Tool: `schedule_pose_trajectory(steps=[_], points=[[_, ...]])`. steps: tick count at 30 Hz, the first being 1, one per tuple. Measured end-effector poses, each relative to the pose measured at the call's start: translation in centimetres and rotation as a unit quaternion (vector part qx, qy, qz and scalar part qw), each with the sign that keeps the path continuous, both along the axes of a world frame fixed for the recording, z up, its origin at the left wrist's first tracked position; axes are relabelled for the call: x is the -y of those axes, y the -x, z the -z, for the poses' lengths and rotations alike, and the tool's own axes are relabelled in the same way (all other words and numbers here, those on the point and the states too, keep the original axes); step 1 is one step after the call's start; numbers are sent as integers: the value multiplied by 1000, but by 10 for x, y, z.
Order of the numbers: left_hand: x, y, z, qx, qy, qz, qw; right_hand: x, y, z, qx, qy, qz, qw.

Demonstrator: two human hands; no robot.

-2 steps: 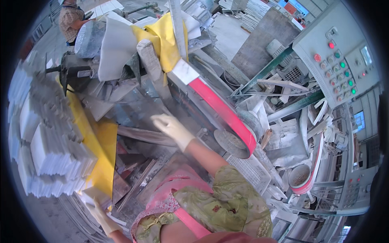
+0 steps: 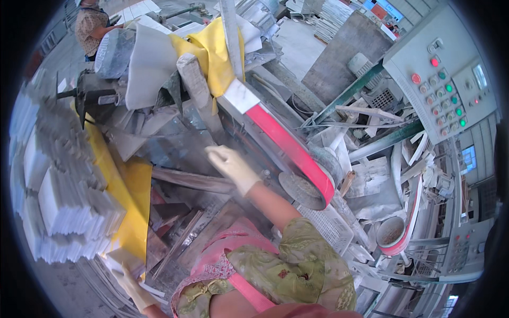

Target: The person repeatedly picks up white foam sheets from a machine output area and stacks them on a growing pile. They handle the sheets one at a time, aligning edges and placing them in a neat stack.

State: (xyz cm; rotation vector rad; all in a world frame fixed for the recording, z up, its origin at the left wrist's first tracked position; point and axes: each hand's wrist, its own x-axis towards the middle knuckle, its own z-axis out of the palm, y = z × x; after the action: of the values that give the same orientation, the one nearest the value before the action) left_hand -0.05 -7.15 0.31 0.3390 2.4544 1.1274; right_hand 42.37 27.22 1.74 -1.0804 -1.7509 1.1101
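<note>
Pale block (image 2: 127, 258), low on the left at the bottom end of a yellow sheet (image 2: 132, 196), with my gloved left hand (image 2: 129, 286) right up against its near side.

So you've got a proper grip on it?

Honestly can't tell. My fingers are at the edge, but how far they wrap around it is too small to make out.

And the other one?

My right hand (image 2: 228, 167), also in a cream glove, is farther in, fingers loosely bent. It's too hazy past the tips to say if I'm grasping anything. A wooden bar (image 2: 191, 179) runs just to its left, and the pink belt (image 2: 291, 151) is off to the right, apart from my glove.

What else is around you?

Left of the yellow sheet there's a tall stack of white slabs (image 2: 79, 206). Up on the right, a grey control panel (image 2: 432, 95) with red and green buttons. Way back at top left, a person in a patterned top (image 2: 89, 29) stands by some pale sheets (image 2: 142, 9).
</note>
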Motion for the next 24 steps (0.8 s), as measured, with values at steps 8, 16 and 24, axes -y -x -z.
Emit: schedule_pose_trajectory(steps=[8, 16, 24], points=[[-5, -21, -17, 57, -29, -45, 997, -116, -81, 29, 222, -174, 211, 936], [-54, -40, -18, 48, -27, -41, 998, -202, -67, 26, 437, -121, 167, 875], [-91, -39, -13, 55, -15, -23, 998, -202, -60, 56, 493, -177, 180, 833]])
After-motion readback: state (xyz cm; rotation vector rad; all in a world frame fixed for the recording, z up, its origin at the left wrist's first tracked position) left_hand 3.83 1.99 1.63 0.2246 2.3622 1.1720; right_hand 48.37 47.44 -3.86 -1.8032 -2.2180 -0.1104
